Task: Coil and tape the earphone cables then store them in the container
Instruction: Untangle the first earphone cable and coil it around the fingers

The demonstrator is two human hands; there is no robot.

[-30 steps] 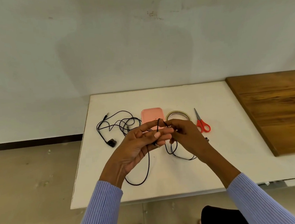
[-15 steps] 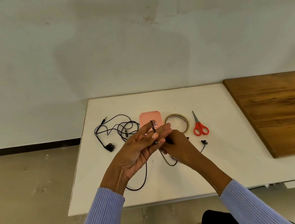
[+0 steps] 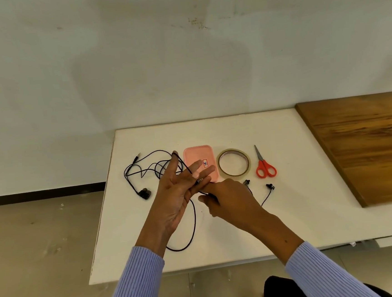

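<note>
Left hand (image 3: 175, 197) raised over the white counter (image 3: 291, 223), palm up, fingers straight and spread; a black cable (image 3: 193, 224) runs from the index tip across the fingers, its plug lying against the lower fingers, thumb pressing it there. From the palm the cable drops in a loop to the near counter. Right hand (image 3: 230, 202) just right of the left, knuckles up, fingers curled and pinching the same cable where it leaves the left hand. Two earbuds (image 3: 270, 186) of this cable lie on the counter to the right of the right hand, slightly apart. Second earphone (image 3: 145, 171), uncoiled, lies in a loose tangle on the far left of the counter, plug at the far end, buds together at the near end. Pink container (image 3: 199, 157) sits just beyond the left fingers, a small label on it. Tape roll (image 3: 233, 162) lies flat just right of the container. Red scissors (image 3: 264, 166) right of the tape, blades pointing away. Wooden board (image 3: 367, 145) at the far right edge.
</note>
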